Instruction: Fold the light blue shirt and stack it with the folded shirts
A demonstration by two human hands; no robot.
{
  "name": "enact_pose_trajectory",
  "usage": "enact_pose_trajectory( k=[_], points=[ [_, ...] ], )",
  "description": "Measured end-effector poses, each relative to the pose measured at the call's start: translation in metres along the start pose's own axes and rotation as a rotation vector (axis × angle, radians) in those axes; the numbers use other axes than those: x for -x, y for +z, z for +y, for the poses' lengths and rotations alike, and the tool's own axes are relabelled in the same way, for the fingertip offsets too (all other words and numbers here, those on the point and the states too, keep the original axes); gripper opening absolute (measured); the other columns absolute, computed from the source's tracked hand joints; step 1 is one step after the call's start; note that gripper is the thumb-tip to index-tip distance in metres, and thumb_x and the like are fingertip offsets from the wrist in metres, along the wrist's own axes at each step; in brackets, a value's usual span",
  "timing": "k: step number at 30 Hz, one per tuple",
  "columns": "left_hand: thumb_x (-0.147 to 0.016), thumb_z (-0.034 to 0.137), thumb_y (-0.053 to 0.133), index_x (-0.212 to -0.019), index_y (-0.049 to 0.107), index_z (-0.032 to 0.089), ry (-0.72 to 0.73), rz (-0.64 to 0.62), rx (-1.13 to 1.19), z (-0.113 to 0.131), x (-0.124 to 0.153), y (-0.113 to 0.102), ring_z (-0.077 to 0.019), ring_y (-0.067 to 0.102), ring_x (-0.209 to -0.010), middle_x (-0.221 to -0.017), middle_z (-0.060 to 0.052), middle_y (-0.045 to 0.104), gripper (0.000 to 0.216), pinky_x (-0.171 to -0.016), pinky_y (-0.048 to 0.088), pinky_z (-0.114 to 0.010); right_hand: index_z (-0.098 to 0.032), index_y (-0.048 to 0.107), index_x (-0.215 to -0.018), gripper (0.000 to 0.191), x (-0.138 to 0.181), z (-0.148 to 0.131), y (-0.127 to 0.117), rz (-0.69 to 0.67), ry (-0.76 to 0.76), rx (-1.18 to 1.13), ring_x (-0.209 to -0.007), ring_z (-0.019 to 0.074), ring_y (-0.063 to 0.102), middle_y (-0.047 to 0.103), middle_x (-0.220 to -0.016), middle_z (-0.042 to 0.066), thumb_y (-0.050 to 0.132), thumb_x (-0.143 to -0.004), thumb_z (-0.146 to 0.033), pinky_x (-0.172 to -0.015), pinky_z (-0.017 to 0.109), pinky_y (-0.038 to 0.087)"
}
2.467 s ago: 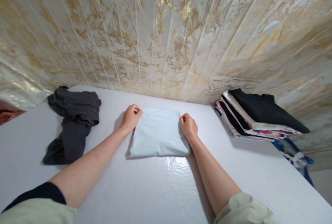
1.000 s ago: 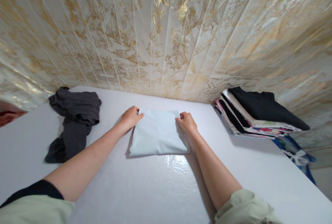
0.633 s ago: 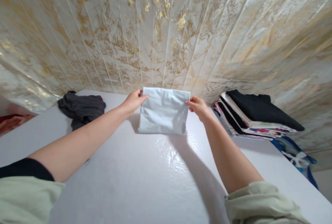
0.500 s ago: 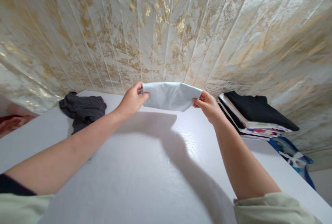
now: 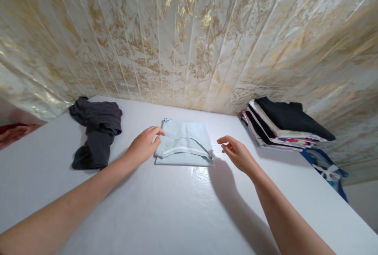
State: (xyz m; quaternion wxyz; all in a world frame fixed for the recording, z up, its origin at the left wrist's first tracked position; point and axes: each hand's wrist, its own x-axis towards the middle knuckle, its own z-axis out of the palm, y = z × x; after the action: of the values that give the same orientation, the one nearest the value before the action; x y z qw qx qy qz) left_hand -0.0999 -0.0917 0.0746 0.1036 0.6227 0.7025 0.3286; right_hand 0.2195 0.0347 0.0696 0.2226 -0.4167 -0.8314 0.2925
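A pale blue T-shirt, folded into a flat square, lies on the white table in front of me. Its neckline faces me, and a small dark blue mark shows at its far left corner. At the shirt's left edge is my left hand, fingers apart and holding nothing; whether it touches the cloth I cannot tell. My right hand hovers off the right edge, its fingers loosely curved and apart, with a gap to the shirt.
A crumpled dark grey garment lies on the left. On the right stands a stack of folded clothes with a black one on top. Beside it, a blue-edged item lies at the table's right edge. A gold-patterned curtain hangs behind.
The folded shirt, held up between both hands before, now lies flat on the table. Both hands have let go of it and moved lower, the right one away from its edge.
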Motion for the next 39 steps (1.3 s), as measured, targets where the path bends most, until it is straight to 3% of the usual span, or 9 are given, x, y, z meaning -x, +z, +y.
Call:
enact_pose_trajectory(
  k=[6, 11, 14, 17, 20, 23, 27, 31, 39],
  points=[
    [-0.074, 0.004, 0.036, -0.089, 0.063, 0.019, 0.083, -0.089, -0.141, -0.029, -0.018, 0.032, -0.0209, 0.058, -0.099, -0.099, -0.006, 0.065, 0.034, -0.092, 0.044, -0.034, -0.026, 0.063, -0.105, 0.026, 0.011, -0.043, 0.043, -0.154, -0.127, 0.288, -0.077, 0.0131, 0.060, 0.064, -0.101, 0.002, 0.043, -0.090, -0.020, -0.070, 0.024, 0.042],
    [-0.074, 0.003, 0.041, -0.084, 0.065, 0.020, 0.101, -0.161, -0.328, -0.012, -0.010, 0.032, -0.0250, 0.058, -0.098, -0.094, -0.008, 0.067, 0.031, -0.095, 0.038, -0.042, -0.024, 0.065, -0.099, 0.026, 0.006, -0.049, 0.060, -0.255, -0.074, 0.519, -0.085, 0.0161, 0.062, 0.065, -0.103, 0.003, 0.039, -0.094, -0.020, -0.069, 0.025, 0.041],
    [-0.075, 0.004, 0.043, -0.072, 0.064, 0.020, 0.096, -0.380, -0.265, 0.023, 0.007, 0.030, -0.0220, 0.062, -0.085, -0.080, -0.005, 0.068, 0.026, -0.090, 0.042, -0.038, -0.021, 0.066, -0.101, 0.030, -0.016, -0.044, 0.057, -0.222, -0.072, 0.689, -0.102, 0.0218, 0.059, 0.066, -0.109, 0.009, 0.037, -0.096, -0.019, -0.081, 0.031, 0.042],
    [-0.074, 0.006, 0.043, -0.082, 0.068, 0.023, 0.278, -0.710, 0.117, 0.061, 0.028, 0.027, -0.0154, 0.064, -0.084, -0.089, 0.000, 0.071, 0.031, -0.082, 0.046, -0.025, -0.020, 0.060, -0.122, 0.035, -0.036, -0.036, 0.052, -0.106, -0.112, 0.749, -0.124, 0.0249, 0.047, 0.055, -0.135, 0.011, 0.040, -0.093, -0.013, -0.100, 0.041, 0.034],
    [-0.078, 0.007, 0.040, -0.097, 0.067, 0.022, 0.307, -0.543, 0.198, 0.071, 0.030, 0.022, -0.0157, 0.061, -0.097, -0.103, -0.002, 0.069, 0.036, -0.089, 0.044, -0.025, -0.019, 0.055, -0.129, 0.039, -0.038, -0.033, 0.043, 0.041, -0.054, 0.686, -0.123, 0.0242, 0.048, 0.051, -0.139, 0.012, 0.040, -0.093, -0.013, -0.101, 0.039, 0.034],
    [-0.078, 0.006, 0.038, -0.090, 0.066, 0.019, 0.155, -0.316, -0.055, 0.048, 0.012, 0.017, -0.0201, 0.060, -0.096, -0.097, -0.006, 0.067, 0.033, -0.090, 0.044, -0.032, -0.021, 0.062, -0.118, 0.033, -0.020, -0.043, 0.035, 0.008, 0.008, 0.536, -0.103, 0.0199, 0.059, 0.062, -0.120, 0.009, 0.041, -0.093, -0.015, -0.086, 0.030, 0.042],
    [-0.082, 0.010, 0.042, -0.090, 0.067, 0.019, 0.102, -0.399, -0.255, 0.010, -0.002, 0.015, -0.0225, 0.059, -0.097, -0.099, -0.008, 0.064, 0.028, -0.088, 0.043, -0.035, -0.025, 0.067, -0.101, 0.026, 0.017, -0.067, 0.034, -0.280, -0.096, 0.323, -0.082, 0.0134, 0.061, 0.066, -0.096, 0.002, 0.043, -0.093, -0.019, -0.071, 0.024, 0.041],
    [-0.084, 0.023, 0.053, -0.104, 0.064, 0.021, 0.156, -0.458, -0.296, 0.005, 0.004, 0.016, -0.0228, 0.058, -0.102, -0.110, -0.007, 0.062, 0.023, -0.089, 0.043, -0.034, -0.026, 0.069, -0.098, 0.025, 0.031, -0.077, 0.045, -0.451, -0.138, 0.368, -0.081, 0.0132, 0.060, 0.066, -0.095, 0.001, 0.046, -0.092, -0.019, -0.070, 0.023, 0.040],
    [-0.088, 0.025, 0.053, -0.110, 0.062, 0.017, 0.064, -0.177, -0.480, 0.006, -0.027, 0.053, -0.0291, 0.055, -0.110, -0.115, -0.013, 0.060, 0.025, -0.101, 0.033, -0.046, -0.023, 0.051, -0.133, 0.042, -0.029, -0.036, 0.056, -0.148, -0.009, 0.718, -0.112, 0.0245, 0.054, 0.050, -0.137, 0.011, 0.041, -0.093, -0.018, -0.086, 0.035, 0.042]
  ],
)
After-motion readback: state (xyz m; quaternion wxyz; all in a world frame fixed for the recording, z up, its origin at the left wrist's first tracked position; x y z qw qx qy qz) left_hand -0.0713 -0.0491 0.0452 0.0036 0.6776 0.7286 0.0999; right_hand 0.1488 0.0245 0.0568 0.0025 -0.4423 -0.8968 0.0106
